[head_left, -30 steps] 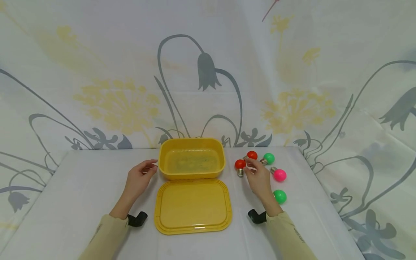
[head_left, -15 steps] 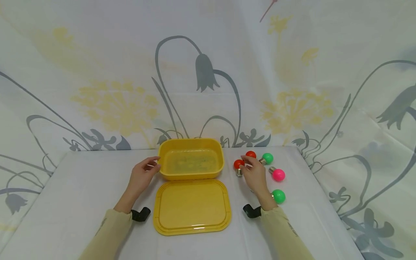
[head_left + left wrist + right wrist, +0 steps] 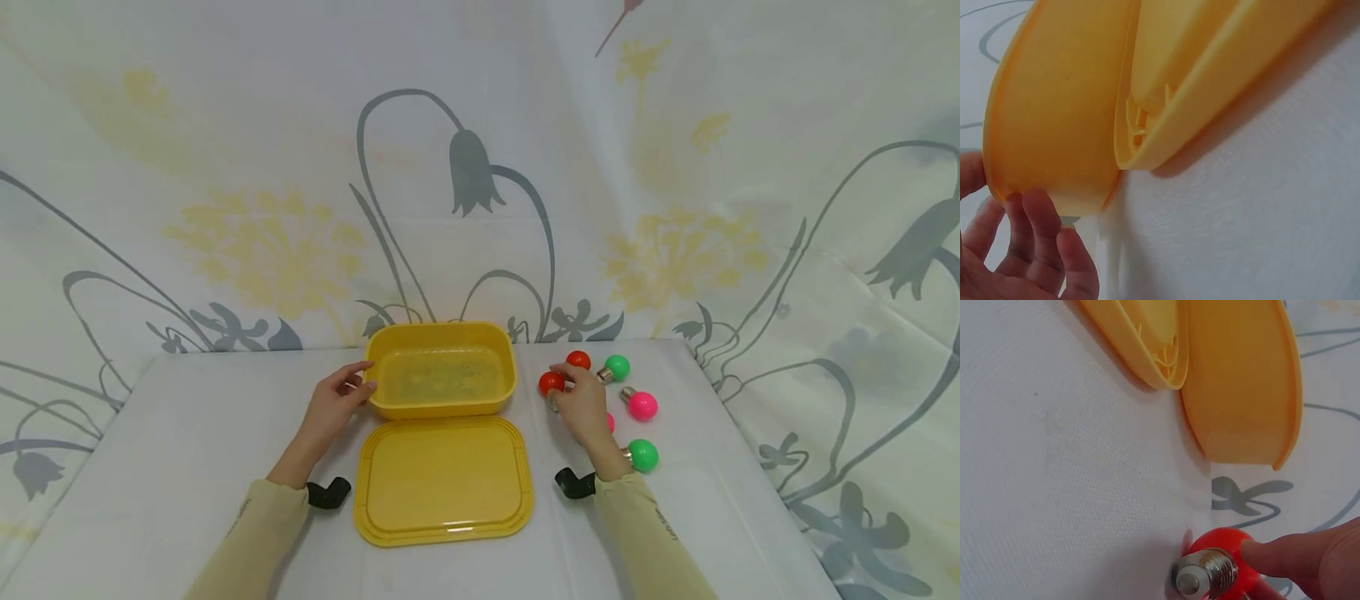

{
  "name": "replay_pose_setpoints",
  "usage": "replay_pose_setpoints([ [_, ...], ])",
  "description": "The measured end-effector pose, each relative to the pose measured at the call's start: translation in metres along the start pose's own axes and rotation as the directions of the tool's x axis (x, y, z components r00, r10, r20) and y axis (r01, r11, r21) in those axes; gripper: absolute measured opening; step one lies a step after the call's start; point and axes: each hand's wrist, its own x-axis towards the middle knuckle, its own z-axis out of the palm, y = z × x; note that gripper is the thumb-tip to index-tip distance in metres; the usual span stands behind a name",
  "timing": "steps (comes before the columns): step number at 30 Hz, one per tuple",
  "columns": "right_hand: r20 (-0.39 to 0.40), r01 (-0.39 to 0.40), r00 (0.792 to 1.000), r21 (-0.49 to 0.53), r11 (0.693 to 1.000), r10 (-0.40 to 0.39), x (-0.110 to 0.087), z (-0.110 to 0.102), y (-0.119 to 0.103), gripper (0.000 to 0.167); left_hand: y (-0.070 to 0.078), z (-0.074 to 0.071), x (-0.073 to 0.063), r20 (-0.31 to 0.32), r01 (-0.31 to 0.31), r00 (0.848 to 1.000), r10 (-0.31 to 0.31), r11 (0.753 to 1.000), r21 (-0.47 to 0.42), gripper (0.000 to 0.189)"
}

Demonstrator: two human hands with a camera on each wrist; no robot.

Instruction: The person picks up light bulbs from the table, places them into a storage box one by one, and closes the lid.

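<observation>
My left hand (image 3: pixel 333 402) is at the left end of a yellow plastic container (image 3: pixel 442 410), its relaxed fingertips touching the rim and outer wall. In the left wrist view several fingers (image 3: pixel 1044 215) lie against the container's end wall. On the right, my right hand (image 3: pixel 585 408) pinches a red light bulb (image 3: pixel 551 382) between thumb and finger. The bulb's silver screw base (image 3: pixel 1205 575) points toward the camera in the right wrist view. This bulb appears low, at the tabletop. Part of the right hand's grip is hidden in the head view.
In front of the container lies its yellow lid (image 3: pixel 444 481). Around my right hand are another red bulb (image 3: pixel 578 359), a green bulb (image 3: pixel 617 367), a pink bulb (image 3: pixel 642 406), a partly hidden pink bulb (image 3: pixel 611 422) and a nearer green bulb (image 3: pixel 643 455). A flowered curtain stands behind.
My right hand has moved slightly left and closed its fingers round the nearer red bulb, uncovering part of a pink bulb. My left hand has come right, onto the container's rim.
</observation>
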Motion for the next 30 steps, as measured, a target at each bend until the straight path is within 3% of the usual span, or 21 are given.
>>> replay_pose_setpoints([
  [6, 0.035, 0.017, 0.999, -0.053, 0.998, -0.016, 0.0002, 0.0007, 0.0014, 0.037, -0.0038, 0.0006, 0.0007, 0.014, 0.053, 0.999, -0.052, 0.996, -0.069, 0.046],
  [16, 0.036, 0.045, 0.998, -0.113, 0.993, -0.041, 0.0001, 0.0001, 0.0019, 0.037, 0.0016, 0.0027, 0.0008, 0.002, 0.061, 0.998, -0.061, 0.993, -0.100, 0.048],
  [30, 0.001, 0.052, 0.999, -0.116, 0.992, -0.052, 0.0009, 0.0030, 0.0040, 0.033, -0.0011, 0.0047, 0.0011, -0.011, 0.076, 0.997, -0.078, 0.991, -0.109, 0.051],
])
